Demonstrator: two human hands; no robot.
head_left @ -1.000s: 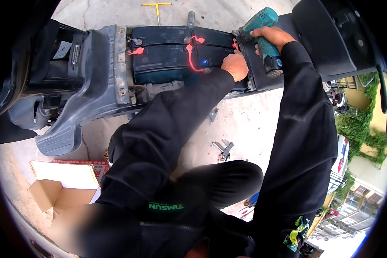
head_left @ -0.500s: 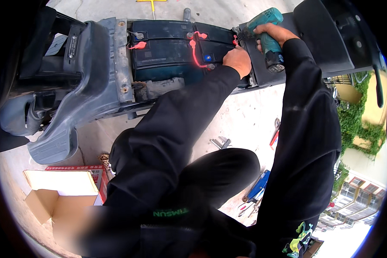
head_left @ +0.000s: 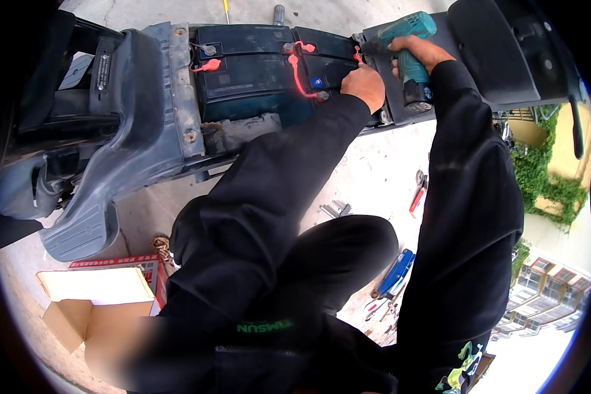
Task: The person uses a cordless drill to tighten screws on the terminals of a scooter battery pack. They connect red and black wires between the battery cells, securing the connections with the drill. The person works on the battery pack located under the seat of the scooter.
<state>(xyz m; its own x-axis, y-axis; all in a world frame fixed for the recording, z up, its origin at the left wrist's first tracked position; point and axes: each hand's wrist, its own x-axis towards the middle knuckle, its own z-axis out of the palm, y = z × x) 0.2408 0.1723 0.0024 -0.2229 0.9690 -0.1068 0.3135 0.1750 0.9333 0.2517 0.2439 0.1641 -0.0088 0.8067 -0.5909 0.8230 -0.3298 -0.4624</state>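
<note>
My right hand (head_left: 419, 52) is wrapped round the grip of a teal cordless drill (head_left: 412, 27). The drill lies on its side in the air, its nose pointing left at a red terminal piece (head_left: 357, 54) at the right end of a row of black batteries (head_left: 246, 77). Just below that terminal is my left hand (head_left: 363, 87), fingers curled in, fingertips at the red piece; what they pinch is hidden. Red cable (head_left: 298, 77) with red caps links the batteries. A grey-capped terminal (head_left: 208, 50) and a red cap (head_left: 210, 65) sit at their left end.
The batteries sit in an electric scooter's body, between its grey footboard panel (head_left: 148, 98) and black seat (head_left: 492, 59). On the ground are an open cardboard box (head_left: 95, 289), small metal pieces (head_left: 335, 209), a red-handled tool (head_left: 417, 200) and a blue tool (head_left: 396, 274).
The view has shifted slightly. My hands keep nearly the same places, and the drill stays in my right hand, its nose still toward the red terminal.
</note>
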